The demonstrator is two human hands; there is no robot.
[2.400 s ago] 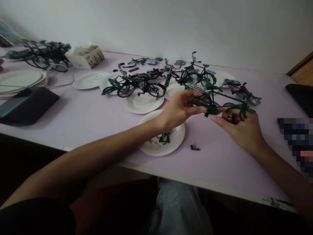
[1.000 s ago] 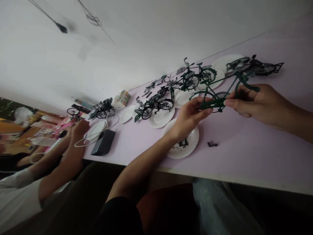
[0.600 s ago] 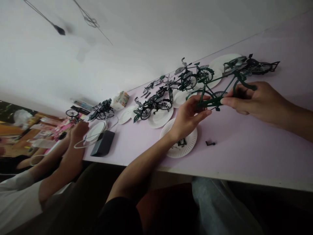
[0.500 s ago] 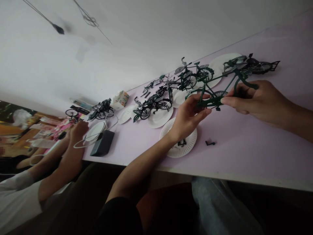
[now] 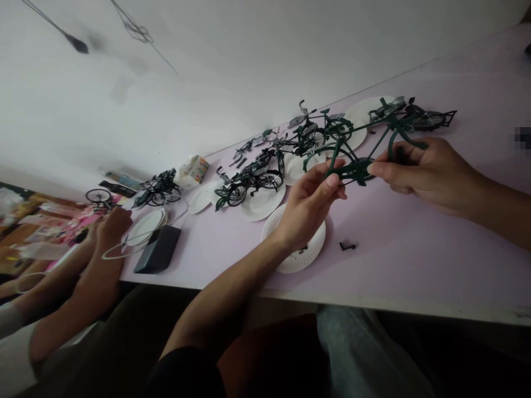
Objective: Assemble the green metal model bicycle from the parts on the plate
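Observation:
Between my two hands, above the table, I hold a dark green model bicycle frame with no wheels seen on it. My left hand pinches its rear end, thumb over the chain-guard part. My right hand grips near the pedal area and the front fork, fingers closed. Below on the table lies a small black crank-shaped part. A white paper plate, partly behind my left forearm, has small dark parts on it.
Several finished-looking model bicycles stand along the wall, some on paper plates. Farther left are a dark grey box, a white cable, a tissue box and a co-worker's hands near another model bicycle.
The view has shifted slightly, so the table things appear a little farther left. My left thumb and fingers have shifted on the rear of the frame. Both hands keep hold.

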